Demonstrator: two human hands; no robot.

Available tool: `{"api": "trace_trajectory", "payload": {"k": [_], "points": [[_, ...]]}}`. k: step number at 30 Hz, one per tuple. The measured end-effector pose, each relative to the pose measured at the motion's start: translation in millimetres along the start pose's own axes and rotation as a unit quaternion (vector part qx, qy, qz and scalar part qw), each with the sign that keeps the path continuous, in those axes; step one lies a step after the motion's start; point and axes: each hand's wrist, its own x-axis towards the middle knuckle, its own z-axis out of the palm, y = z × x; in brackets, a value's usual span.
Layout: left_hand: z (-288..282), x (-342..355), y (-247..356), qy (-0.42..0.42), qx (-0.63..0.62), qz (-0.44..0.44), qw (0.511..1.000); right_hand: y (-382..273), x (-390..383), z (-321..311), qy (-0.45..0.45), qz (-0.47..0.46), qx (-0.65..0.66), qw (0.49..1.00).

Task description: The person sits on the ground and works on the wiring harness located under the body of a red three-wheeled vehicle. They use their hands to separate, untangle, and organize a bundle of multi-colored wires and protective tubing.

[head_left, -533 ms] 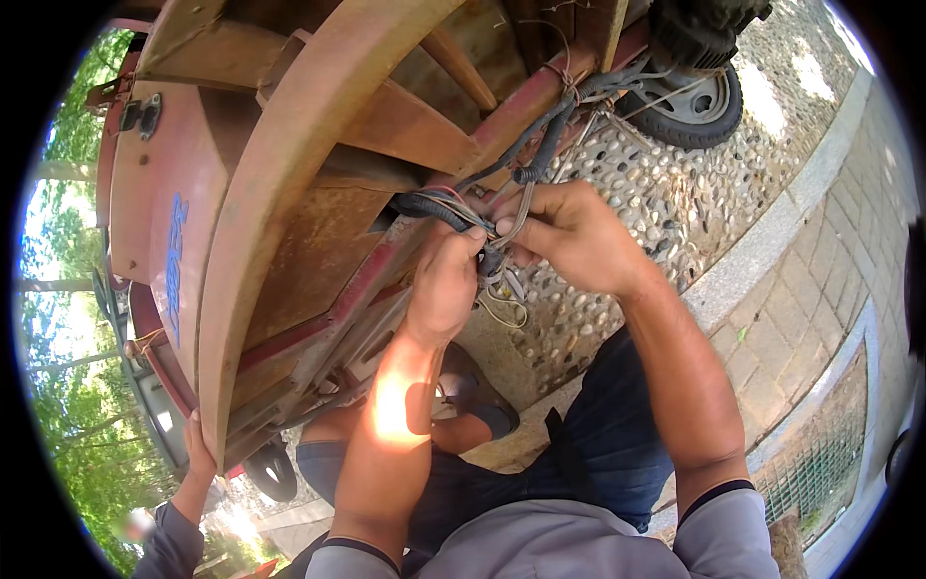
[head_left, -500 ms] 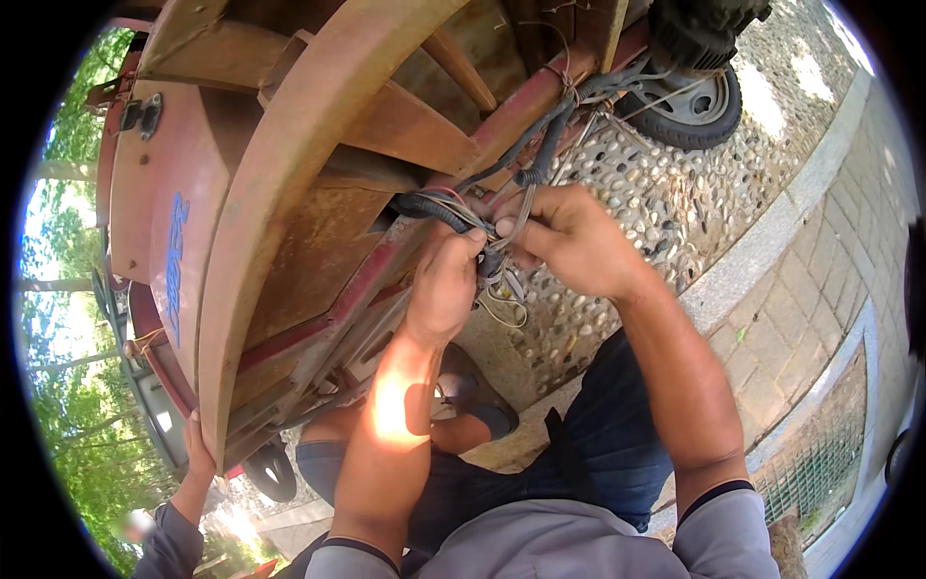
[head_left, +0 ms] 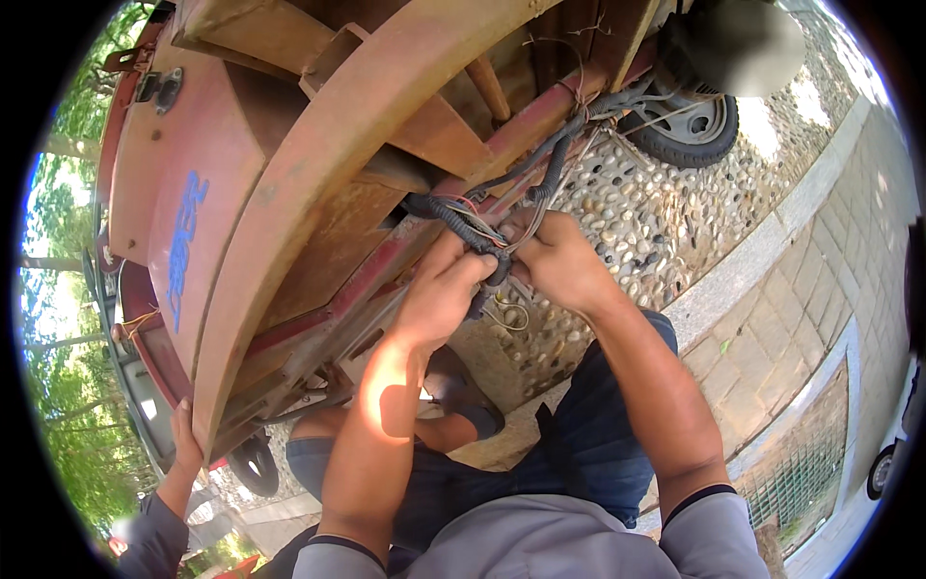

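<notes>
Pinching wires (head_left: 483, 226) in left hand (head_left: 436, 294), just beside rail (head_left: 378, 271); touching them with right hand (head_left: 564, 262), fingers curled, cannot tell how tightly. Likely light, limp, easily broken at thin strands; best held by stiffer tube (head_left: 422, 205).

At upper left, the side panel (head_left: 145, 217) is painted metal, matt and worn; the curved rim (head_left: 323, 145) beside it looks dull and rust-stained. At centre, ribbed tubing (head_left: 554, 174) looks like matt black plastic, thin wires (head_left: 543, 212) smooth-coated. Below, the trousers (head_left: 608, 415) are dark cloth.
</notes>
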Motion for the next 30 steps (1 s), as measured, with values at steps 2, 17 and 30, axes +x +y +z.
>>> {"api": "trace_trajectory", "payload": {"k": [2,17,30], "points": [[-9,-2,4,-0.064,-0.058,-0.001,0.996,-4,-9,2,0.042,-0.001,0.035,0.999],[-14,20,-10,-0.105,-0.167,0.021,0.98,30,-34,48,0.234,-0.162,0.027,0.958],[-9,12,-11,0.063,0.288,0.16,0.942,26,-29,37,0.174,-0.061,0.114,0.976]]}}
